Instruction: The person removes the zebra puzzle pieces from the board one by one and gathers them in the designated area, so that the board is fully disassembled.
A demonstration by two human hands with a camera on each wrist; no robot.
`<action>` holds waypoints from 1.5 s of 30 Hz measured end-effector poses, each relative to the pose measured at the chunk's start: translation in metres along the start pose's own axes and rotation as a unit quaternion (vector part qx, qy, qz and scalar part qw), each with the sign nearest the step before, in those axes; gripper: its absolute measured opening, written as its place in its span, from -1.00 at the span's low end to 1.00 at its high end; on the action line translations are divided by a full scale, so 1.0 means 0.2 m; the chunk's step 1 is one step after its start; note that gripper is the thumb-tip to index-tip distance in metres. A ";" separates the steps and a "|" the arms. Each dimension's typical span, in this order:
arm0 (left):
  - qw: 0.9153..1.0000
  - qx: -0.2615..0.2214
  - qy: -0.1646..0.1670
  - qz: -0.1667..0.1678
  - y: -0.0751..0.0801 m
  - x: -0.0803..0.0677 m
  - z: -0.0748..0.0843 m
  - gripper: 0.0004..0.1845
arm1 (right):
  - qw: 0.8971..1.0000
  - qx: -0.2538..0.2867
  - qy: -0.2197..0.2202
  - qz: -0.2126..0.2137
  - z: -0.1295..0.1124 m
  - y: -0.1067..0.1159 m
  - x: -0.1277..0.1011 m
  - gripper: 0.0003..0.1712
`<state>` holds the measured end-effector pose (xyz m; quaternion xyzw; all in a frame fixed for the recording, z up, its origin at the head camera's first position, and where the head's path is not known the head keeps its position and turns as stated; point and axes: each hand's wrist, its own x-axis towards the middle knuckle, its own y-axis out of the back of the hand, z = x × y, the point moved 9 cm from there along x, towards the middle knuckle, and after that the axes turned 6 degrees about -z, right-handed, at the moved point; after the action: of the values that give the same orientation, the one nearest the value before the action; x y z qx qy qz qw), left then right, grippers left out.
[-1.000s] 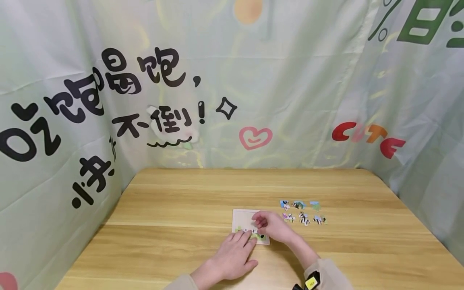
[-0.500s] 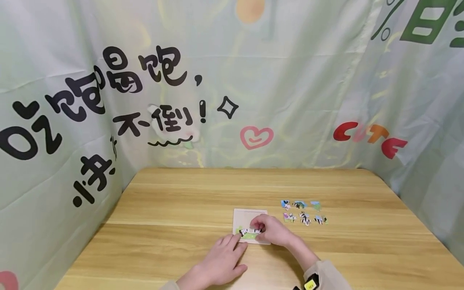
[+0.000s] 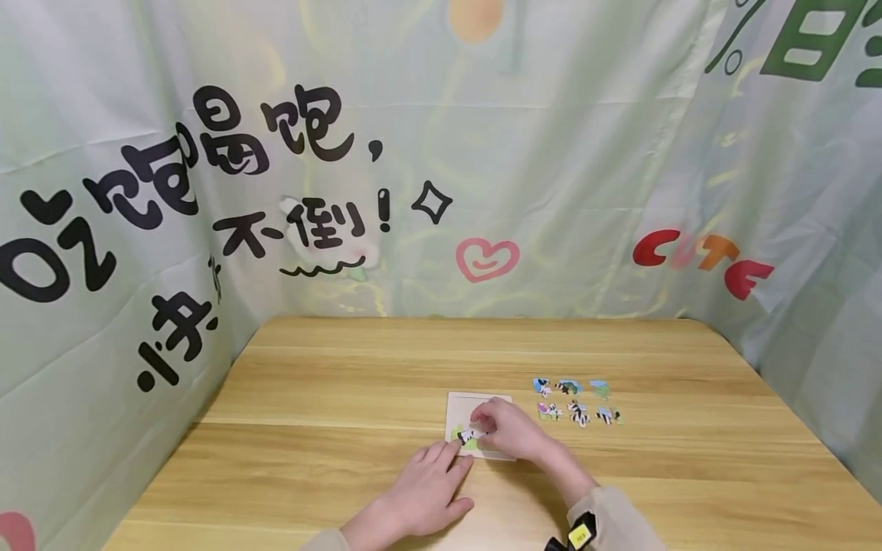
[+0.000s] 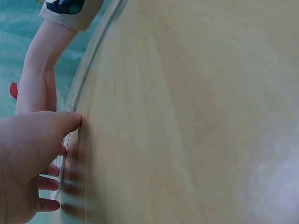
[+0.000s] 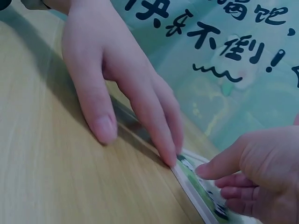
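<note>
A square pale puzzle tray [image 3: 458, 409] lies on the table, with green picture pieces [image 3: 465, 441] bearing black-and-white animals along its near side. My left hand [image 3: 430, 490] rests its straight fingers on the tray's near left edge, thumb spread. Over the tray's right part is my right hand [image 3: 513, 432], fingers bent, covering some of the picture. In the right wrist view, the right thumb [image 5: 217, 163] sits close over the picture strip [image 5: 201, 186], the other fingers curled beside it. I cannot tell whether they pinch a piece.
Two rows of loose puzzle pieces [image 3: 579, 413] lie right of the tray, behind the right forearm. The wooden table [image 3: 331, 383] meets a printed cloth backdrop [image 3: 551, 168] at its back and sides. A black device [image 3: 582, 532] is strapped to the right wrist.
My left hand has drawn back from over the picture to the tray's near edge. The right hand has shifted slightly left, its fingers bent over the picture. The loose pieces stay put.
</note>
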<state>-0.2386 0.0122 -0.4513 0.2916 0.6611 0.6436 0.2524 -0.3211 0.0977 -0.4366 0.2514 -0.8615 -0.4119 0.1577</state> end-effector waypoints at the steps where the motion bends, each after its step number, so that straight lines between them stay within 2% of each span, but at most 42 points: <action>1: 1.000 0.002 0.000 -0.002 0.00 0.00 0.00 -0.40 | 1.000 0.001 0.001 0.001 -0.01 -0.01 0.01 -0.69; 7: 1.000 -0.003 0.000 -0.009 -0.01 0.00 0.01 -0.38 | 1.000 0.028 0.005 -0.010 -0.04 -0.06 0.03 -0.66; 14: 0.999 -0.026 0.010 -0.016 -0.01 -0.04 -0.02 -0.36 | 1.000 0.011 0.011 -0.024 -0.08 -0.08 0.03 -0.64; 18: 0.999 -0.027 0.009 -0.022 -0.01 -0.05 -0.03 -0.36 | 1.000 0.009 -0.003 -0.030 -0.09 -0.08 0.03 -0.64; 27: 0.999 -0.030 0.004 -0.010 -0.01 -0.06 -0.03 -0.37 | 0.999 0.026 -0.016 -0.040 -0.09 -0.11 0.03 -0.65; 40: 1.000 -0.012 -0.001 0.015 0.01 -0.07 -0.03 -0.39 | 0.999 0.052 -0.010 -0.006 -0.10 -0.11 0.04 -0.64; 45: 1.000 -0.003 -0.007 0.018 0.01 -0.07 -0.03 -0.41 | 0.996 0.088 -0.022 0.010 -0.08 -0.10 0.03 -0.72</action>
<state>-0.2328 -0.0018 -0.4493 0.3076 0.6519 0.6479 0.2463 -0.3128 0.0733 -0.4434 0.2465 -0.9001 -0.3384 0.1206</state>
